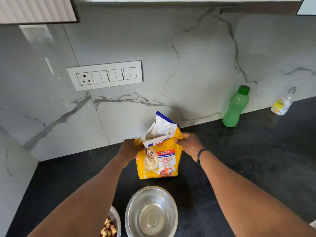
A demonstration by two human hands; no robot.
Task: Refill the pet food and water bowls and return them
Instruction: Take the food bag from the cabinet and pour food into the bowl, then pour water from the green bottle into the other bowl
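**Dog food bag held at its mouth, 2 steel bowls waiting**

Head view, step in hand:
- Dog food bag [158,159]: yellow, marked ADULT, standing upright on the counter just behind the bowls. Top torn open, white inner flap raised.
- Left hand [127,150]: fingers curled, pinching the left edge of the bag's mouth.
- Right hand [189,144]: fingers curled round the right upper edge of the bag; dark band at the wrist.
- Food bowl [112,224]: steel, at the lower edge, partly hidden by the left forearm, already holding some kibble.
- Empty steel bowl [151,212]: just right of the food bowl, nearest the bag; it appears dry, likely the water bowl.
- Judgement: the mouth is either being widened to pour or folded shut. To pour well, keep 1 hand low on the bag, tip slowly over the food bowl, and let the flap serve as a spout. To close, press the air out first.

Head view, surface and room:
- Counter [256,159]: dark, speckled stone.
- Green bottle [236,106]: capped, upright against the wall, well apart to the right.
- Small clear bottle [283,103]: yellow label, farther right.
- Backsplash [196,65]: pale, grey-veined marble.
- Switch plate [104,75]: 1 socket, 6 rockers.
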